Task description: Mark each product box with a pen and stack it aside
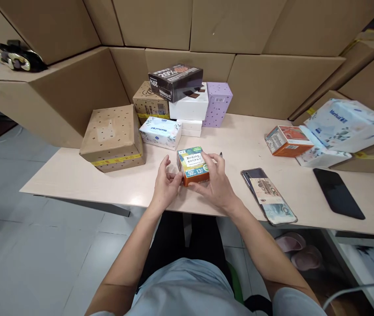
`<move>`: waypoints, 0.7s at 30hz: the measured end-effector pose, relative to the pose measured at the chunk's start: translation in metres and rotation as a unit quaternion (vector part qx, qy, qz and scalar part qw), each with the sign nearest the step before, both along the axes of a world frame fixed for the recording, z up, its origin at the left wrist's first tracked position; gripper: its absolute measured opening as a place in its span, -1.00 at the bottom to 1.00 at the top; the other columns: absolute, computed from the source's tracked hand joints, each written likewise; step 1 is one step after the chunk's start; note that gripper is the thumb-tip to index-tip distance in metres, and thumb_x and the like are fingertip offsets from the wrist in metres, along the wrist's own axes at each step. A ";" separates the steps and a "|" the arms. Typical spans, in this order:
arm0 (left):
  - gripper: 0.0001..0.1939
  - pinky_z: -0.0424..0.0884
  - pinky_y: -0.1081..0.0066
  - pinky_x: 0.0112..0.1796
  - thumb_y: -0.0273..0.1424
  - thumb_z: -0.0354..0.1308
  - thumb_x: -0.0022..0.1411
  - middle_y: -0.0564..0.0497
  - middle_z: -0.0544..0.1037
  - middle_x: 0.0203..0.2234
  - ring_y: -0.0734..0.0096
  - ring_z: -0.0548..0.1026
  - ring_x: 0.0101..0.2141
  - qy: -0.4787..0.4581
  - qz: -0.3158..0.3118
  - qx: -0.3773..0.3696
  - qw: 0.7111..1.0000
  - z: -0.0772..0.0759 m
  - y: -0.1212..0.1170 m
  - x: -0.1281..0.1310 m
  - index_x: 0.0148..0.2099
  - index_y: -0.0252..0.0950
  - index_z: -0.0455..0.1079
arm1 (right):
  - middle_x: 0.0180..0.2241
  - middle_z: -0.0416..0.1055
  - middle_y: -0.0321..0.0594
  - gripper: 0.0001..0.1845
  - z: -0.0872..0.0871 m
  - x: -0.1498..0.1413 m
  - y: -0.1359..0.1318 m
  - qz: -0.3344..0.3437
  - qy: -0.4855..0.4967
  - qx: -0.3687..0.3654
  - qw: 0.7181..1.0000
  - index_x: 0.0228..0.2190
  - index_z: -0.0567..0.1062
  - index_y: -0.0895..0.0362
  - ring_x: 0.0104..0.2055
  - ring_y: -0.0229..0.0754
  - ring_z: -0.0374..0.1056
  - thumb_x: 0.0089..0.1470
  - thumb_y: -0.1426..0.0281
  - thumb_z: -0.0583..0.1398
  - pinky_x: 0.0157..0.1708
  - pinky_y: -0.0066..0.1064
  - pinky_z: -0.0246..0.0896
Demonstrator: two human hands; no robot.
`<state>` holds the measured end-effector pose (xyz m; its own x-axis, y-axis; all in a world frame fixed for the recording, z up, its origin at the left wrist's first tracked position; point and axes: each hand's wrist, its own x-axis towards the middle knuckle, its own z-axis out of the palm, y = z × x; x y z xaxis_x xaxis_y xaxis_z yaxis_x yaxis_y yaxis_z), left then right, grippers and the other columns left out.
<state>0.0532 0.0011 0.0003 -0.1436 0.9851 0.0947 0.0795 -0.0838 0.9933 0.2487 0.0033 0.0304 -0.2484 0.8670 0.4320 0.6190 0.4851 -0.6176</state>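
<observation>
A small green, yellow and orange printed box (193, 164) marked "Binking" sits near the table's front edge, between my hands. My right hand (218, 182) grips its right side, fingers over the far right corner and thumb along the near orange face. At the lower left corner, my left hand (167, 184) touches the box with thumb and fingertips, its fingers partly curled. A small dark tip shows just behind my right fingers; I cannot make out what it belongs to. A floral tissue pack (161, 132) lies just beyond my left hand.
Behind are a dotted carton (112, 136), a dark box (176, 81) atop white boxes (190, 107) and a purple box (218, 103). At right are an orange box (288, 141), tissue packs (351, 123), a phone with banknotes (268, 197) and a black phone (338, 193). Cardboard walls surround the table.
</observation>
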 end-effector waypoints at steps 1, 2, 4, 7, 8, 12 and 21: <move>-0.09 0.57 0.33 -0.38 -0.15 0.39 0.20 -0.31 0.25 0.38 0.50 0.52 -0.42 -0.011 -0.004 0.002 1.000 -0.001 0.001 0.000 0.47 -0.08 0.06 | 0.25 0.10 0.16 0.03 -0.002 -0.002 -0.002 0.001 -0.012 0.013 1.000 0.37 0.16 0.07 0.26 0.27 0.25 0.06 -0.16 0.31 0.00 0.07 0.50; -0.04 0.55 0.36 -0.42 -0.15 0.42 0.17 -0.32 0.24 0.38 0.53 0.50 -0.45 -0.016 -0.008 0.005 1.000 -0.002 0.001 0.000 0.48 -0.06 0.03 | 0.27 0.05 0.17 0.02 -0.003 -0.004 -0.003 -0.001 -0.021 0.025 0.999 0.38 0.13 0.06 0.30 0.28 0.21 0.08 -0.08 0.33 0.03 0.08 0.49; 0.04 0.54 0.38 -0.42 -0.17 0.47 0.12 -0.32 0.25 0.38 0.52 0.51 -0.43 -0.012 -0.007 0.015 1.000 -0.004 0.002 0.000 0.50 -0.03 0.00 | 0.28 0.02 0.15 -0.09 -0.005 -0.009 -0.004 -0.010 -0.021 0.044 0.999 0.38 0.10 0.03 0.35 0.25 0.15 0.13 0.12 0.32 0.11 0.10 0.45; 0.01 0.60 0.27 -0.18 -0.26 0.48 0.11 -0.27 0.32 0.34 0.33 0.59 -0.21 0.017 0.011 0.041 0.999 -0.007 0.001 0.002 0.49 -0.03 0.04 | 0.27 0.02 0.12 -0.12 -0.005 -0.010 -0.003 -0.037 0.037 0.035 0.998 0.34 0.14 0.04 0.39 0.22 0.11 0.06 0.26 0.32 0.25 0.12 0.32; -0.04 0.58 0.22 -0.06 -0.30 0.45 0.13 -0.25 0.38 0.30 0.26 0.58 -0.09 0.025 0.024 0.051 0.998 -0.007 0.000 0.002 0.48 -0.05 0.08 | 0.27 0.04 0.11 -0.11 -0.004 -0.009 -0.002 -0.049 0.075 0.019 0.996 0.32 0.17 0.04 0.39 0.22 0.11 0.02 0.24 0.33 0.26 0.12 0.31; -0.35 0.44 0.12 0.17 -0.30 0.28 0.29 -0.16 0.55 0.08 0.18 0.51 0.13 0.018 0.046 0.123 0.991 -0.001 -0.007 0.001 0.38 -0.14 0.24 | 0.23 0.22 0.02 -0.27 0.002 -0.003 -0.001 -0.044 0.262 -0.142 0.954 0.18 0.26 0.01 0.11 0.06 0.41 0.08 0.01 0.27 0.00 -0.06 0.49; -0.58 0.48 0.20 0.03 -0.10 0.23 0.37 -0.15 0.58 -0.03 0.22 0.55 -0.03 0.020 0.052 0.149 0.987 0.005 -0.011 0.001 0.14 -0.24 0.43 | -0.02 0.59 -0.15 -0.46 0.008 -0.003 0.000 -0.027 0.221 -0.184 0.957 0.02 0.51 0.03 0.03 0.04 0.49 0.33 -0.07 0.02 0.10 -0.02 0.38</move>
<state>0.0542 -0.0103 0.0055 -0.2323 0.8927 0.3863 0.1423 -0.3617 0.9214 0.2459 0.0032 0.0382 -0.0629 0.9872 0.1466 0.2747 0.1584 -0.9484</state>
